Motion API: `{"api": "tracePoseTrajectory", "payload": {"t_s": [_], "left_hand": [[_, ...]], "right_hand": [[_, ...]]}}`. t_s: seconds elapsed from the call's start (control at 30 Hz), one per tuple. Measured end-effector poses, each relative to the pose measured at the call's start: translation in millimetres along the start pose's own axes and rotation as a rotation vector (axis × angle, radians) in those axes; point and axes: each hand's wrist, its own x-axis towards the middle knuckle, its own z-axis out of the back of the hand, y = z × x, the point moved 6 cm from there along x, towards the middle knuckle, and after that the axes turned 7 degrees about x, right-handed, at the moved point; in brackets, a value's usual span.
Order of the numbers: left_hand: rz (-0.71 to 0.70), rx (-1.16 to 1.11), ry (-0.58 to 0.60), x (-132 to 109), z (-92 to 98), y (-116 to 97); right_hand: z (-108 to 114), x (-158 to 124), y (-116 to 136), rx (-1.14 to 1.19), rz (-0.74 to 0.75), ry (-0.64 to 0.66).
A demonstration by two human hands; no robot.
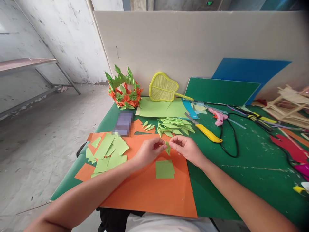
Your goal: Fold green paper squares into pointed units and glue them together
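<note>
Between my two hands is a small folded green paper piece (167, 149), narrowing to a point at its lower end. My left hand (152, 149) pinches its left side, and my right hand (183, 146) pinches the right side. Below them, a green paper square (165, 169) lies on a large orange sheet (145, 193). Just beyond my hands sits a pile of folded green paper leaves (176, 125), with several more leaves (148, 126) to its left. Loose green paper pieces (109, 151) are scattered left of my left forearm.
A green and orange folded-paper ring (125, 93) stands at the back left, near a yellow fan (163, 87). Rightward lie a yellow utility knife (209, 132) with its blade out, a pink glue gun (218, 116) and its black cord (238, 146). A wooden stick model (289, 103) is farther right.
</note>
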Motion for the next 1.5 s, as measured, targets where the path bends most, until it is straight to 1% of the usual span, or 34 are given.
{"api": "tracePoseTrajectory", "payload": {"t_s": [0.17,0.27,0.37,0.53,0.6,0.7,0.87,1.1,1.27,1.5], "left_hand": [[0.024,-0.079,0.019,2.1,-4.5,7.5],[0.041,-0.108,0.034,2.5,-6.1,10.6],[0.048,-0.129,0.041,2.1,-5.8,10.3],[0.034,-0.097,0.040,0.9,-3.9,6.7],[0.029,-0.101,0.048,0.6,-4.1,5.9],[0.030,-0.107,0.069,0.1,-5.5,5.5],[0.032,-0.148,0.139,-1.8,-11.2,5.0],[0.041,-0.220,0.186,-1.1,-14.7,5.0],[0.055,-0.260,0.217,-1.3,-15.5,2.9],[0.034,-0.257,0.256,-2.8,-18.1,3.3]], "right_hand": [[-2.5,-0.1,-1.4,-0.004,0.012,0.029],[-3.3,-0.5,-4.6,0.007,-0.012,0.043],[-5.2,-1.8,-7.6,0.055,-0.028,0.064],[-8.2,-2.6,-9.6,0.107,-0.036,0.102],[-8.7,-2.5,-8.4,0.076,-0.030,0.111],[-8.4,-3.1,-2.5,0.004,0.022,0.099],[-11.3,-5.8,5.2,-0.063,0.073,0.121],[-13.2,-6.7,5.4,-0.013,0.057,0.183],[-12.7,-6.6,3.0,0.012,0.028,0.185],[-14.3,-7.5,7.4,0.000,0.072,0.201]]}}
